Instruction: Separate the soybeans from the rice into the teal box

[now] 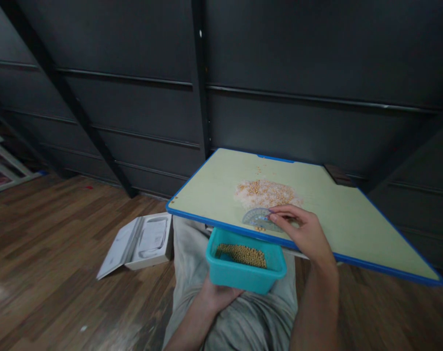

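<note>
Between the thumb and fingers of my right hand (pixel 298 226) is a clear protractor (pixel 256 216), held at the near edge of a pale yellow board (pixel 202 195) with a blue rim. A few soybeans (pixel 260 228) lie by its straight edge. Beyond it spreads a heap of white rice grains mixed with soybeans (pixel 265 192). My left hand (pixel 221 292) supports a turquoise plastic basin (pixel 243 278) from below, just under the board's edge. Many soybeans (pixel 243 254) cover part of its bottom. The left fingers are mostly hidden beneath the basin.
An open white box (pixel 151 239) with a folded lid sits on the wooden floor (pixel 60 234) to the left. A dark panelled wall (pixel 151 97) rises behind the board. A dark brown block (pixel 338 175) rests at the board's far edge. Stray beans (pixel 173 199) lie near its left corner.
</note>
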### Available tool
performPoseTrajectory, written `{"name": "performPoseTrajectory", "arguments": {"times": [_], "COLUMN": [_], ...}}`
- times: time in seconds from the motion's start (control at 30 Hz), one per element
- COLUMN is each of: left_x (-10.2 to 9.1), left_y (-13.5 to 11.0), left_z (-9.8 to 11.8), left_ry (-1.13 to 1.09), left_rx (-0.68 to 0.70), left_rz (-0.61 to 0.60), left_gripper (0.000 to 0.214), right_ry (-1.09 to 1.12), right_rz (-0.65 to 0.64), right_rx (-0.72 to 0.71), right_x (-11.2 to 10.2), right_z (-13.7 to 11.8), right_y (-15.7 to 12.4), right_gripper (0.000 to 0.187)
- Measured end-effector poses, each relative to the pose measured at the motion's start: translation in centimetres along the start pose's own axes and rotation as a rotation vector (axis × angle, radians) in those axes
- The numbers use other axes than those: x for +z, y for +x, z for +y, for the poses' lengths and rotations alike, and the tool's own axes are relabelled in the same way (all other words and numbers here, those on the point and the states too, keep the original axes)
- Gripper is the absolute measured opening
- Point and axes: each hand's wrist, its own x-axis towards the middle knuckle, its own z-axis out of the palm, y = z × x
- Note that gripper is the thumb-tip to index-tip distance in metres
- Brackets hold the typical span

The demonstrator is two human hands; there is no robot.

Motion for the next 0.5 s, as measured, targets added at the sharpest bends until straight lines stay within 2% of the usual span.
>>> {"name": "performPoseTrajectory", "arguments": {"times": [0.3, 0.5], "left_x": [-0.08, -0.22], "left_y": [0.13, 0.18], "left_z": [-0.05, -0.12], "left_ry": [0.079, -0.002], "left_rx": [0.012, 0.005], "left_rz": [0.062, -0.054], "left_gripper": [0.058, 0.054], "right_ry": [0.010, 0.007], "right_rz": [-0.004, -0.001], "right_rx": [-0.003, -0.003], "right_x": [0.07, 0.06], "right_z": [-0.18, -0.31], "right_y": [-0.09, -0.09], "right_gripper": [0.012, 0.011]}}
